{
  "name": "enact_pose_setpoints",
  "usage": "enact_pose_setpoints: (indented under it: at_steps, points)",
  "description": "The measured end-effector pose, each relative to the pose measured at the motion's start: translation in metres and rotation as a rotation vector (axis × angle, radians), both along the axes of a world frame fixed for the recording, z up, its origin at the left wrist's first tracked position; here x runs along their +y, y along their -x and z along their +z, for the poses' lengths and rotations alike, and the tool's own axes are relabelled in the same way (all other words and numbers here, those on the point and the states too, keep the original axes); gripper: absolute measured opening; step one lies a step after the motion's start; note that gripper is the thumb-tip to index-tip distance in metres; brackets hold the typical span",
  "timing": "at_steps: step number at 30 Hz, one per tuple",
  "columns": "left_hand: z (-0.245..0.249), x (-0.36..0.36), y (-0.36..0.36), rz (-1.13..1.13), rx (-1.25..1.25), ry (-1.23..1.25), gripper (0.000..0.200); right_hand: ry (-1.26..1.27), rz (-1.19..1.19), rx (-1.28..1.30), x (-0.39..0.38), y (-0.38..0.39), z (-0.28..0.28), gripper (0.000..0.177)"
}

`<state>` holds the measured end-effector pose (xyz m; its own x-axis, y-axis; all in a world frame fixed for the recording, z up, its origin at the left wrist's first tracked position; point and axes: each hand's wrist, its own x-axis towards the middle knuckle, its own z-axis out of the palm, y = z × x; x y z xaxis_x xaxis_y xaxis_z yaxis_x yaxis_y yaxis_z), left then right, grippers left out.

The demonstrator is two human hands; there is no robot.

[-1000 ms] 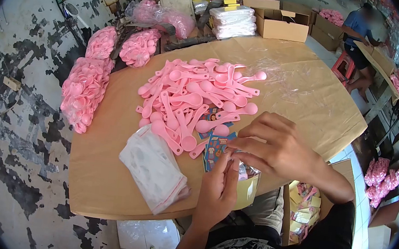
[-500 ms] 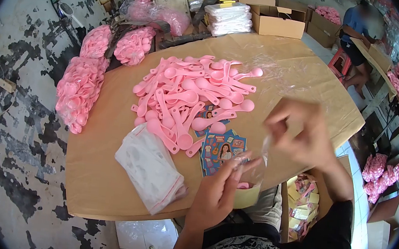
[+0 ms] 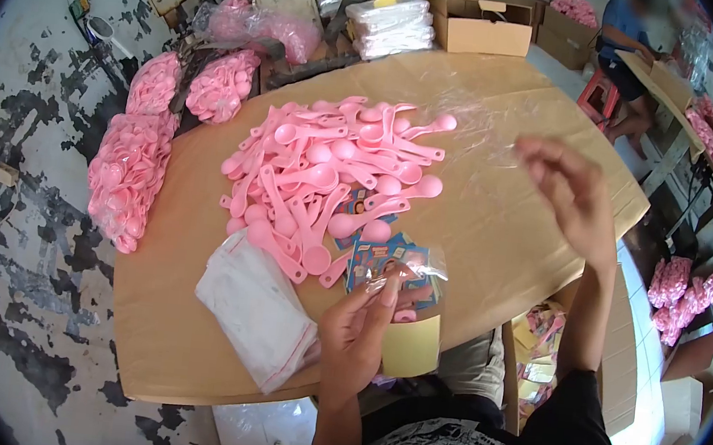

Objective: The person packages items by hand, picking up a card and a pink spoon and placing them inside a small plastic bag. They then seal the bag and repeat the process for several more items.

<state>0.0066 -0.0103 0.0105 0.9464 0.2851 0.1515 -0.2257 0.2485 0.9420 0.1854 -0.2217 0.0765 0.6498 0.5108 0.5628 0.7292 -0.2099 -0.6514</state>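
My left hand (image 3: 358,331) pinches a clear plastic bag (image 3: 431,269) above the table's near edge. Inside the bag are a yellow card (image 3: 413,347) and part of a pink spoon (image 3: 405,315). My right hand (image 3: 569,197) is raised over the right side of the table, apart from the bag, its fingers loosely bent and slightly blurred. Beyond the bag lie blue printed cards (image 3: 368,256), partly covered by a heap of pink measuring spoons (image 3: 318,175). To the left of my left hand rests a stack of clear plastic bags (image 3: 251,311).
Thin clear plastic strips (image 3: 489,119) litter the far part of the brown-covered table (image 3: 503,238). An open carton (image 3: 538,355) of packed items stands below its right edge. Bagged pink spoons (image 3: 131,173) are at left. A person (image 3: 627,34) sits at back right.
My right hand has moved away from the bag, up and to the right, and its fingers have loosened. The bag in my left hand has shifted slightly left, showing more yellow card.
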Motion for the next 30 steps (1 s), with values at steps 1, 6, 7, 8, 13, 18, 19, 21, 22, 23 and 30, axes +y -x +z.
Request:
enact_pose_setpoints:
  at_steps: [1, 6, 7, 8, 13, 18, 19, 21, 22, 23, 30]
  points:
    - [0.0, 0.0, -0.002, 0.0, -0.018, 0.001, 0.03, 0.071, 0.208, 0.048, 0.009, 0.016, 0.001, 0.032]
    - [-0.002, -0.003, -0.009, 0.077, -0.073, 0.042, 0.032, 0.188, 0.503, 0.465, 0.051, 0.061, -0.015, 0.017]
    - [-0.001, -0.003, -0.009, 0.089, -0.082, 0.09, 0.032, 0.093, 0.52, 0.483, 0.053, 0.055, -0.021, 0.017]
    - [0.001, -0.002, -0.007, 0.069, -0.025, 0.155, 0.031, -0.003, 0.534, 0.5, 0.055, 0.051, -0.026, 0.017]
    - [-0.004, 0.001, -0.001, 0.11, 0.018, -0.008, 0.029, -0.002, 0.504, 0.483, 0.06, 0.053, -0.034, 0.016]
    - [-0.007, -0.003, -0.004, 0.242, -0.053, -0.125, 0.026, 0.105, 0.555, 0.543, 0.057, 0.047, -0.034, 0.017]
    - [-0.006, -0.003, -0.006, 0.238, -0.068, -0.132, 0.026, 0.085, 0.567, 0.524, 0.057, 0.045, -0.034, 0.017]
    - [-0.006, -0.003, -0.006, 0.204, -0.084, -0.112, 0.025, 0.047, 0.587, 0.488, 0.057, 0.042, -0.036, 0.016]
    - [-0.005, -0.001, -0.006, 0.177, -0.09, -0.087, 0.024, 0.027, 0.565, 0.487, 0.058, 0.043, -0.037, 0.017]
    - [-0.004, 0.001, -0.005, 0.151, -0.097, -0.062, 0.024, 0.007, 0.543, 0.484, 0.06, 0.045, -0.038, 0.017]
    - [-0.007, 0.008, -0.004, -0.03, -0.087, -0.076, 0.021, -0.112, 0.506, 0.218, 0.053, 0.038, -0.044, 0.02]
